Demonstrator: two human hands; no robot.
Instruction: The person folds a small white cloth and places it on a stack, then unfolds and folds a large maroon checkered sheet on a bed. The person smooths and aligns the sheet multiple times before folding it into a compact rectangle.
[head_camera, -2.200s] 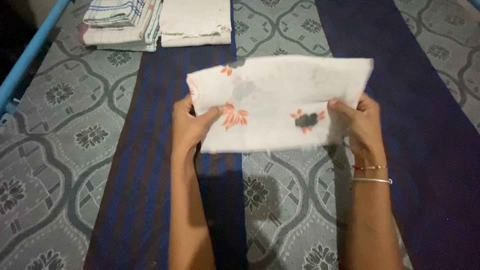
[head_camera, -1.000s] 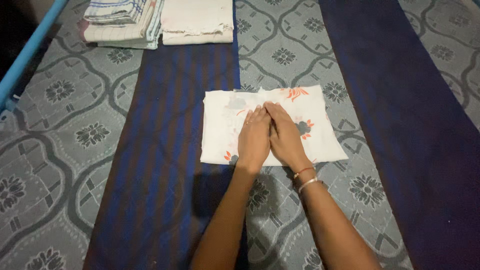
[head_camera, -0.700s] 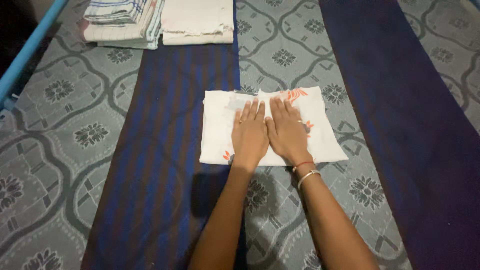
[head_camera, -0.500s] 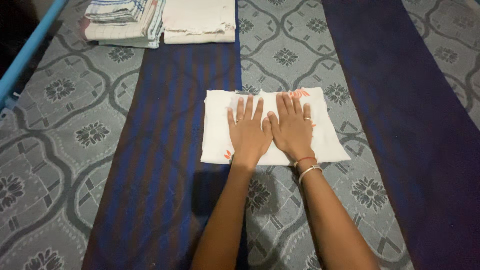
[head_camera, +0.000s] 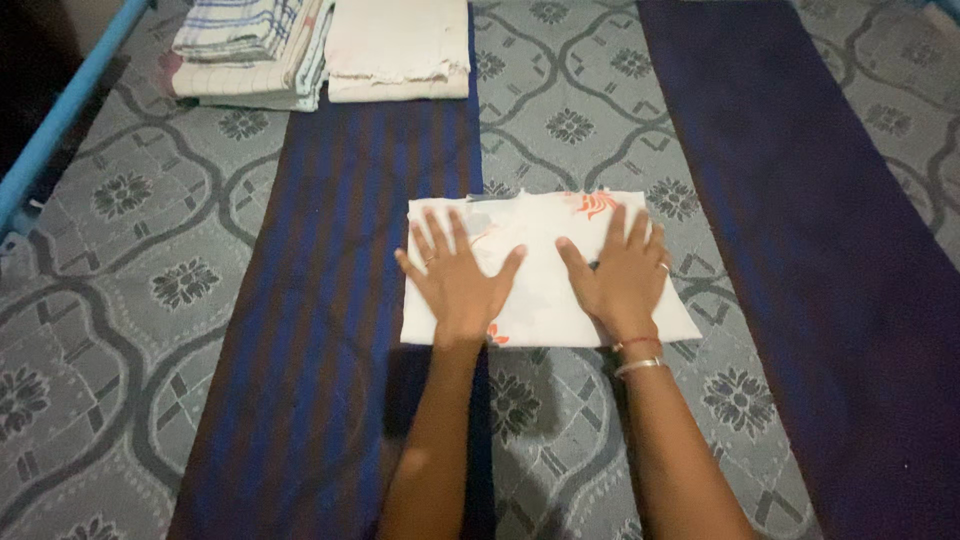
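A folded white cloth (head_camera: 540, 225) with orange flower prints lies flat on the patterned bedspread in front of me. My left hand (head_camera: 457, 280) presses palm-down on its left half, fingers spread. My right hand (head_camera: 620, 275) presses palm-down on its right half, fingers spread too, with bangles on the wrist. The two hands are apart, with a strip of cloth showing between them. Neither hand grips anything.
The grey patterned bedspread (head_camera: 150, 230) has broad dark blue stripes. At the far edge lie a stack of striped folded cloths (head_camera: 245, 50) and a cream folded cloth (head_camera: 398, 48). A blue rail (head_camera: 60, 115) runs along the left edge.
The cloth was held up by both hands, then laid down folded. My hands, first together at its middle, have slid apart to the left and right halves.
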